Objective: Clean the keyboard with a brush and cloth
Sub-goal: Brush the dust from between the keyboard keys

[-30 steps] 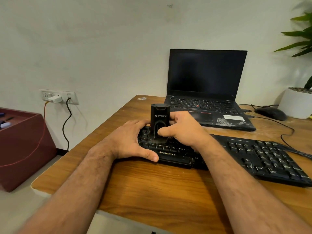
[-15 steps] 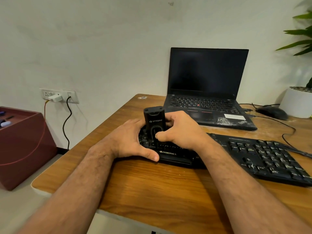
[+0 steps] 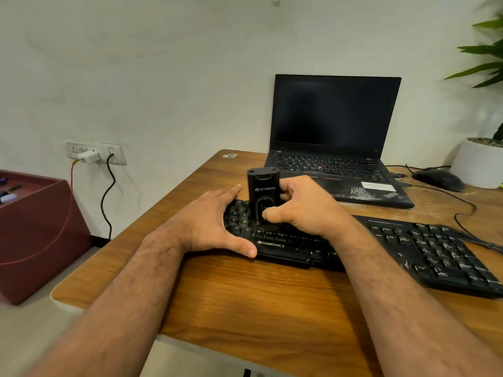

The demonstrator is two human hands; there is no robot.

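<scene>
A black Zebronics keyboard (image 3: 435, 251) lies across the wooden desk (image 3: 258, 303). A black block-shaped brush (image 3: 262, 191) stands upright on the keys at its left part, its lower end down among them. My right hand (image 3: 304, 210) grips the brush from the right, thumb on its front face and fingers behind it. My left hand (image 3: 209, 224) holds the keyboard's left end, thumb against the front edge and fingers reaching over the keys to the far side. No cloth is in view.
An open black laptop (image 3: 334, 115) with a dark screen stands behind the keyboard. A black mouse (image 3: 438, 179), its cable and a white plant pot (image 3: 479, 164) are at the back right. Left of the desk sit a maroon box (image 3: 35, 235) and a wall socket (image 3: 92, 153).
The brush went left over the keys, then came back a little to the right. My left hand stays on the keyboard's left end.
</scene>
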